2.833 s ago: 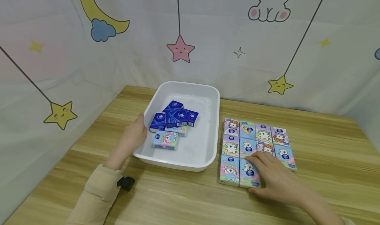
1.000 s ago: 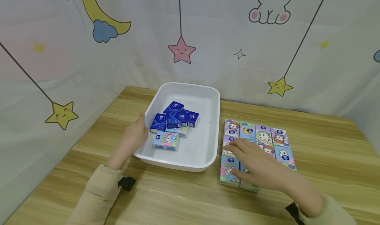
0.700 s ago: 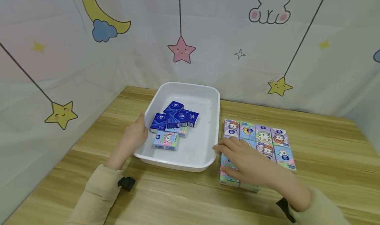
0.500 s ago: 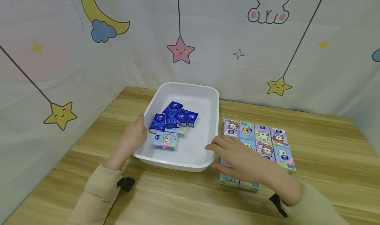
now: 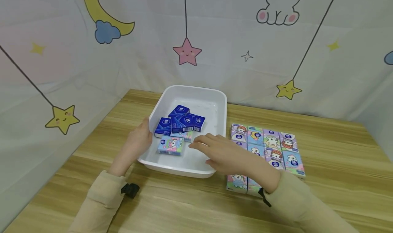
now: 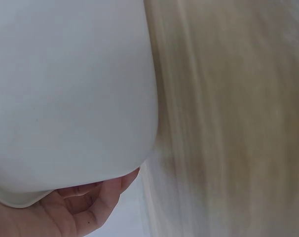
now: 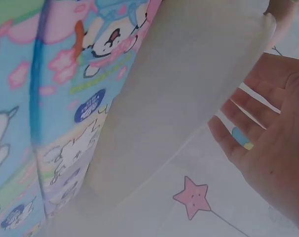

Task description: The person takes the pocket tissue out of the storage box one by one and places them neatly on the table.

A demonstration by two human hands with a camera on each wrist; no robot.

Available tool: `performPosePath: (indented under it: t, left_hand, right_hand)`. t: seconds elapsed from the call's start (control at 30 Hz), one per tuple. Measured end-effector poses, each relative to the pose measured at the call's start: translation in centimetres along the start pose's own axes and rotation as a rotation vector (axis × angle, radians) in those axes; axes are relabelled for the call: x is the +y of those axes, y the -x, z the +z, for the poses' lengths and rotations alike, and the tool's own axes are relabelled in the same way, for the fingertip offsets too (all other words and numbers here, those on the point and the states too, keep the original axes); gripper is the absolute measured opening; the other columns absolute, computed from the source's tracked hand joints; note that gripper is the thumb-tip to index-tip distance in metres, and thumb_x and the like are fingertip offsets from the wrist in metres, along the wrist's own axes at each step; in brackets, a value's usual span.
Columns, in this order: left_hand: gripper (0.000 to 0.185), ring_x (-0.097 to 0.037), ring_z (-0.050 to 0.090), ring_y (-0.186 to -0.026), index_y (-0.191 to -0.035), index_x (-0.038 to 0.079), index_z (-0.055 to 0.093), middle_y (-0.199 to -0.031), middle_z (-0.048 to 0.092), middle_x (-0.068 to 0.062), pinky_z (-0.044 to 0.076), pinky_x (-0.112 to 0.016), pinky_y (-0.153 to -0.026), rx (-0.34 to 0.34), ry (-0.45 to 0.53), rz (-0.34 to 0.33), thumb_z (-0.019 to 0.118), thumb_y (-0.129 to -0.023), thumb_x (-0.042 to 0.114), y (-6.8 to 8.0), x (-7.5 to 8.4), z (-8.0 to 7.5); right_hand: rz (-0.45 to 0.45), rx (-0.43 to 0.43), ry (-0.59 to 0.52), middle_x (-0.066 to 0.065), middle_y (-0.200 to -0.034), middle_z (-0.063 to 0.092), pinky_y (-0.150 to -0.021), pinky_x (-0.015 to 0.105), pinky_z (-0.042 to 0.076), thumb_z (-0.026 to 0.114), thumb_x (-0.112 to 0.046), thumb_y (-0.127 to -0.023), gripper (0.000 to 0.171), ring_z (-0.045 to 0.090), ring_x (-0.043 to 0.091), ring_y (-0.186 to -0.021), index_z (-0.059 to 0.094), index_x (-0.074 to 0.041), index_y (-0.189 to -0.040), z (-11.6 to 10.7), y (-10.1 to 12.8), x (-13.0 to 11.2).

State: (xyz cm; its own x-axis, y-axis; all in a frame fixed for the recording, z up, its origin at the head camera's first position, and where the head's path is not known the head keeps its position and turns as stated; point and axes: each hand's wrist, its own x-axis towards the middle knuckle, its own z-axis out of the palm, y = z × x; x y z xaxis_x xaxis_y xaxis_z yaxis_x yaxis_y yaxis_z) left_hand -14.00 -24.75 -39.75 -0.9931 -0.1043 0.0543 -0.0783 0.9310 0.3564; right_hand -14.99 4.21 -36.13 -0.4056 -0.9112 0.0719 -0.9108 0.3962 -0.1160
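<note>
We see the left hand (image 5: 138, 139) with its grip curled round the left rim of the smooth white tray (image 5: 190, 162), the right hand (image 5: 224, 153) palm down over its near right side, loose grip holding nothing; inside lie glossy blue packs (image 5: 182, 122) and cartoon-printed packs (image 5: 171, 145), with a flat block of packs (image 5: 272, 155) right on the wood-grained worktop (image 5: 172, 205)

White tray (image 5: 215, 117), open side up; dark-blue packs (image 5: 182, 122) heaped inside, pastel pack (image 5: 170, 145) flat beside them.

- Wood-grain table (image 5: 344, 151)
- White printed curtain (image 5: 221, 21) along its far and left edges
- Printed crescent moon (image 5: 93, 6), blue cloud (image 5: 107, 32) above far-left corner
- Pink star (image 5: 187, 53) above far edge
</note>
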Motion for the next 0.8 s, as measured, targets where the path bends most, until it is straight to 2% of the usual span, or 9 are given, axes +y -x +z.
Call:
performPosePath:
  t: [0.3, 0.47, 0.67, 0.8]
  left_hand:
    - [0.055, -0.054, 0.056, -0.111, -0.144, -0.018, 0.018, -0.137, 0.043, -0.039, 0.056, -0.057, -0.083, -0.034, 0.014, -0.022, 0.037, -0.097, 0.004, 0.1, 0.1, -0.2]
    - [0.055, -0.054, 0.056, -0.111, -0.144, -0.017, 0.019, -0.136, 0.044, -0.039, 0.055, -0.058, -0.085, -0.026, 0.012, -0.027, 0.037, -0.096, 0.005, -0.1, 0.0, 0.0]
    - [0.055, -0.054, 0.056, -0.112, -0.143, -0.018, 0.020, -0.135, 0.045, -0.039, 0.054, -0.059, -0.087, -0.022, 0.008, -0.023, 0.037, -0.096, 0.004, -0.1, -0.1, 0.0]
    - [0.054, -0.055, 0.056, -0.111, -0.142, -0.018, 0.020, -0.133, 0.046, -0.040, 0.054, -0.059, -0.087, -0.011, 0.003, -0.013, 0.037, -0.096, 0.004, -0.1, -0.1, 0.0]
  right_hand:
    - [-0.036, -0.067, 0.052, 0.003, -0.148, 0.045, -0.112, 0.042, 0.042, 0.070, -0.013, -0.086, 0.064, 0.042, 0.023, -0.138, 0.041, -0.019, -0.143, 1.4, -2.8, -0.6]
    - [-0.075, -0.081, 0.141, 0.004, -0.148, 0.045, -0.111, 0.042, 0.043, 0.073, -0.017, -0.083, 0.068, 0.043, 0.024, -0.137, 0.040, -0.018, -0.143, 1.8, -3.7, -0.7]
    - [-0.064, -0.147, 0.251, 0.002, -0.151, 0.042, -0.114, 0.043, 0.040, 0.073, -0.014, -0.082, 0.076, 0.040, 0.023, -0.140, 0.036, -0.020, -0.147, 1.6, -4.8, -0.7]
    - [-0.034, -0.195, 0.344, 0.001, -0.153, 0.040, -0.115, 0.041, 0.039, 0.065, -0.008, -0.086, 0.073, 0.037, 0.022, -0.142, 0.032, -0.022, -0.150, 1.3, -5.8, -0.5]
